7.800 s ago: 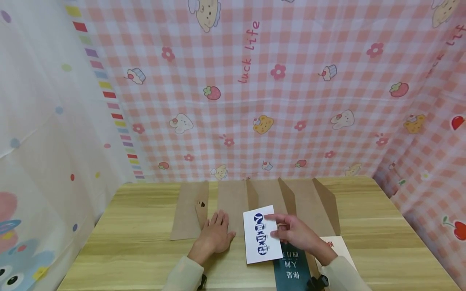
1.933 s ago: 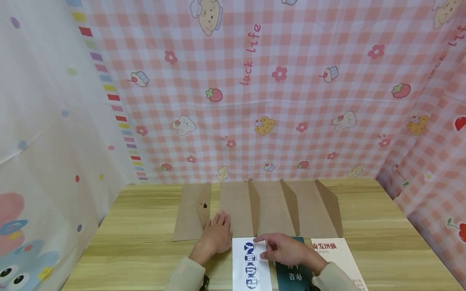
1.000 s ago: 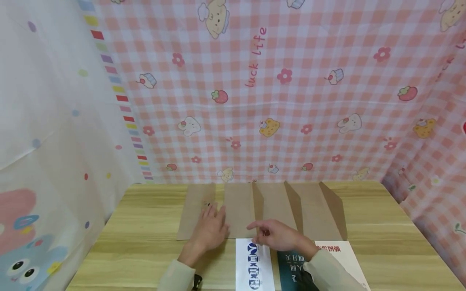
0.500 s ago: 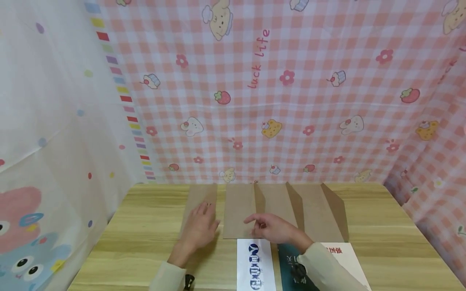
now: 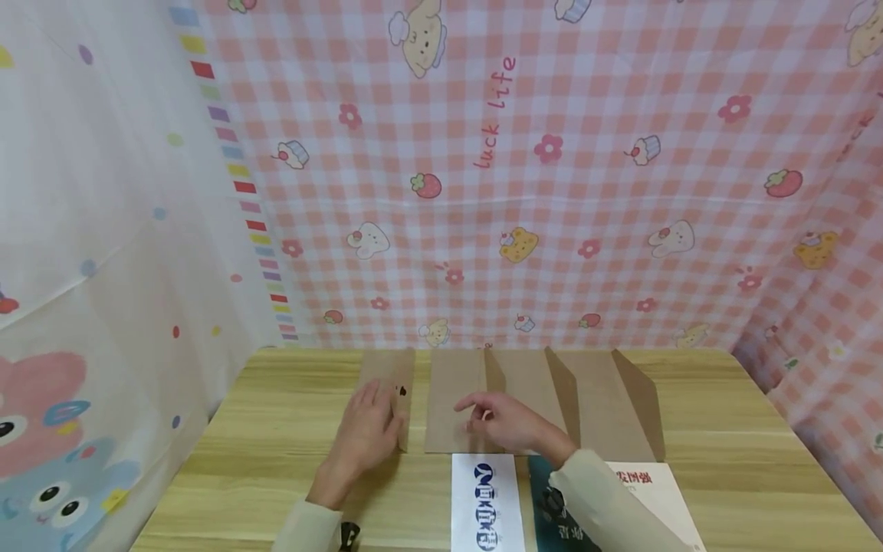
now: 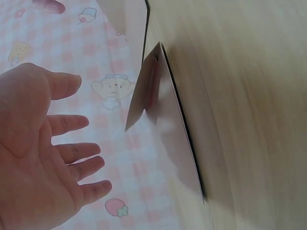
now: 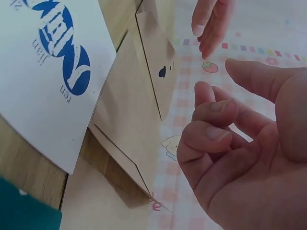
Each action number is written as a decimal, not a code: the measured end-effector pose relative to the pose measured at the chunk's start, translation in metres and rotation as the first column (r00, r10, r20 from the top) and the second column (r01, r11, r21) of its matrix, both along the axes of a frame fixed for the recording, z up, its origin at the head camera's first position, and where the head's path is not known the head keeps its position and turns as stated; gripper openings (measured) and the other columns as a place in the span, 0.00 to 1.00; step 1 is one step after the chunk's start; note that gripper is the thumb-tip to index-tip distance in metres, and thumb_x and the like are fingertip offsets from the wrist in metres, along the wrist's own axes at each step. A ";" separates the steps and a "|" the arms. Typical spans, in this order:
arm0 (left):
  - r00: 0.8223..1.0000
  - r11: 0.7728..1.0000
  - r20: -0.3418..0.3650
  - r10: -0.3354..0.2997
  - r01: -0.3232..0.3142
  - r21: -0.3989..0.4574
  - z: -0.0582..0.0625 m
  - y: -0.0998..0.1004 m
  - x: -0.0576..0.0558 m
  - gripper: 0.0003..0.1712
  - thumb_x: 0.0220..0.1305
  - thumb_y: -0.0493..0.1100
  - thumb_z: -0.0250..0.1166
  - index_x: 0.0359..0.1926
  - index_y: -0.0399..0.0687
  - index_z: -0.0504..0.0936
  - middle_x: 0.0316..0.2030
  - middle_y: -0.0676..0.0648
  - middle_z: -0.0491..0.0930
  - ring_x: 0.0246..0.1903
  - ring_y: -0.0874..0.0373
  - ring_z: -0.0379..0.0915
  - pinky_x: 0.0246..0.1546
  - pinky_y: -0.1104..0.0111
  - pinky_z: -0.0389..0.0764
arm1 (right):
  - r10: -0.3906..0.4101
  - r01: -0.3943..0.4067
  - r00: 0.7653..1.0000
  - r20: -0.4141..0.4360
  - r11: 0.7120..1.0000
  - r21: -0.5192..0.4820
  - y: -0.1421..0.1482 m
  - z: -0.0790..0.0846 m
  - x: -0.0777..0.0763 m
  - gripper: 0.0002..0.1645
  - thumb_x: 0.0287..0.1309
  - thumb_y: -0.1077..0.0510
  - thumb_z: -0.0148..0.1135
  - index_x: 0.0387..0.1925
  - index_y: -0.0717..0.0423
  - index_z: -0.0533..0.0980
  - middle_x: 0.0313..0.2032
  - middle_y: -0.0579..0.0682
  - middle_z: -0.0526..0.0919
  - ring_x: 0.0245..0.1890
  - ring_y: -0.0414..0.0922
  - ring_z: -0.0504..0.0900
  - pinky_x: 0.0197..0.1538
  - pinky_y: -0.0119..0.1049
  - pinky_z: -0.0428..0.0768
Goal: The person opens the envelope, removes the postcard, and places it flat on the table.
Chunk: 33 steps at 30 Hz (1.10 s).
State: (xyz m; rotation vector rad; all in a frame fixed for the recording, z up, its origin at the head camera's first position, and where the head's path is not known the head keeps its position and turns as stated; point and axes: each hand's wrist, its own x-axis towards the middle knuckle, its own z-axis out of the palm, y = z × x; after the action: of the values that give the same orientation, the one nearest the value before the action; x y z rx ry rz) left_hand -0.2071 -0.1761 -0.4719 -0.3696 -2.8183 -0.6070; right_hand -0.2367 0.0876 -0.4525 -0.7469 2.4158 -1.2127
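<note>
My left hand (image 5: 366, 429) is spread loosely over the leftmost brown paper envelope (image 5: 386, 364), which has small black marks on its flap. In the left wrist view, that hand's palm (image 6: 38, 143) faces the camera with relaxed fingers, apart from the envelope (image 6: 168, 115) and its raised flap. My right hand (image 5: 513, 422) hovers above the second envelope (image 5: 448, 383), index finger extended and the others loosely bent. The right wrist view finds nothing between its thumb and fingers (image 7: 216, 115). Just below that envelope lies a white card (image 5: 483, 487) with blue round lettering.
Two more brown envelopes stand in the row, a middle one (image 5: 531, 376) and a right one (image 5: 596, 391), flaps lifted. A dark teal card (image 5: 548, 533) and a cream card with red characters (image 5: 658, 498) lie partly under the right sleeve. A checked cloth (image 5: 469, 230) hangs behind.
Earlier the right hand held the white card; it then laid it below the second envelope, let go and rose forward. The left hand has shifted left across the leftmost envelope.
</note>
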 end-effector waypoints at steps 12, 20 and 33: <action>0.997 0.998 0.047 0.055 -0.056 0.007 0.001 -0.016 -0.001 0.32 0.70 0.46 0.60 0.68 0.32 0.66 0.69 0.26 0.61 0.70 0.32 0.56 0.70 0.42 0.54 | -0.066 0.064 0.997 -0.028 0.997 -0.050 -0.016 -0.007 -0.013 0.18 0.67 0.62 0.58 0.56 0.59 0.77 0.35 0.48 0.79 0.37 0.47 0.79 0.39 0.38 0.77; 0.994 0.995 0.061 0.094 -0.095 0.014 -0.002 -0.029 0.001 0.33 0.70 0.46 0.60 0.69 0.32 0.65 0.70 0.27 0.60 0.69 0.32 0.56 0.70 0.42 0.55 | -0.123 0.121 0.992 -0.018 0.988 -0.092 -0.027 -0.017 -0.021 0.19 0.65 0.62 0.60 0.57 0.62 0.76 0.34 0.49 0.80 0.33 0.42 0.77 0.33 0.34 0.75; 0.982 0.990 0.150 0.114 -0.125 0.066 -0.009 -0.038 0.002 0.33 0.72 0.46 0.58 0.71 0.34 0.63 0.70 0.25 0.56 0.70 0.29 0.51 0.69 0.41 0.55 | -0.182 0.189 0.981 0.059 0.972 -0.142 -0.052 -0.034 -0.027 0.23 0.68 0.61 0.58 0.62 0.62 0.71 0.39 0.51 0.79 0.36 0.47 0.79 0.35 0.36 0.78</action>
State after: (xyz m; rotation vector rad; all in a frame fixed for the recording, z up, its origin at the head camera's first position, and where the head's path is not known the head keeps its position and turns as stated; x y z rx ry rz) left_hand -0.2053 -0.2139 -0.4812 -0.1456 -2.9187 -0.7394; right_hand -0.2639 0.0358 -0.4868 -0.5345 2.4226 -1.4766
